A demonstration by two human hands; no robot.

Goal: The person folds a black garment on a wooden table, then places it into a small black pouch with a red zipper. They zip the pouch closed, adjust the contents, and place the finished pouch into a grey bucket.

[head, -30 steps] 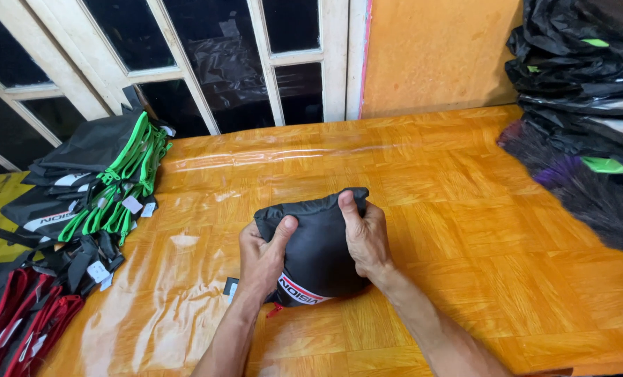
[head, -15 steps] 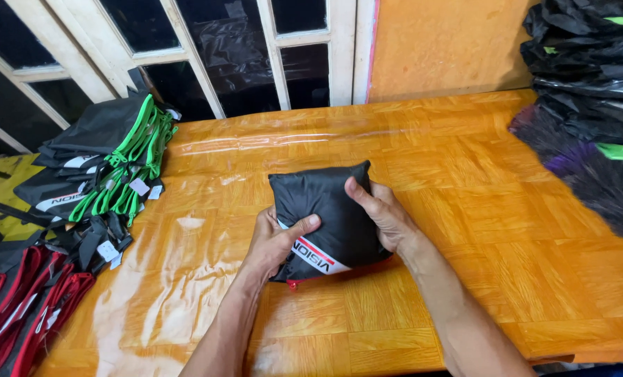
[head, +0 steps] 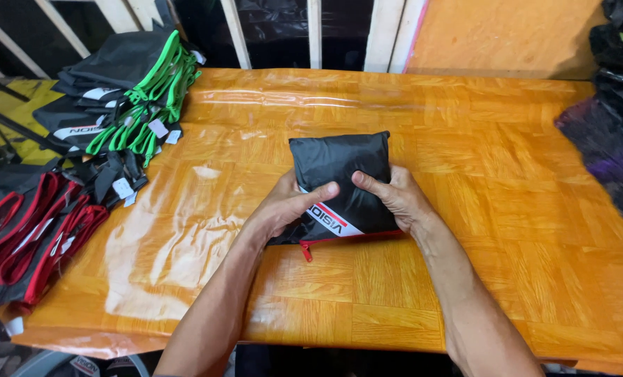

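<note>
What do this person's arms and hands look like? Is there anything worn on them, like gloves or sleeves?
Both arms are bare as far up as the picture shows: no sleeve edge is in view. The left hand and the right hand wear no gloves. No ring, watch or wristband shows on the parts that can be seen. The forearms are lean, and the nails look short.

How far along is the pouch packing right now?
Looks done: stacks of green-trimmed pouches and red-trimmed pouches lie at the table's left edge. In hand: left hand and right hand press a stuffed black pouch. Left: loose dark fabric heaped at right.
</note>
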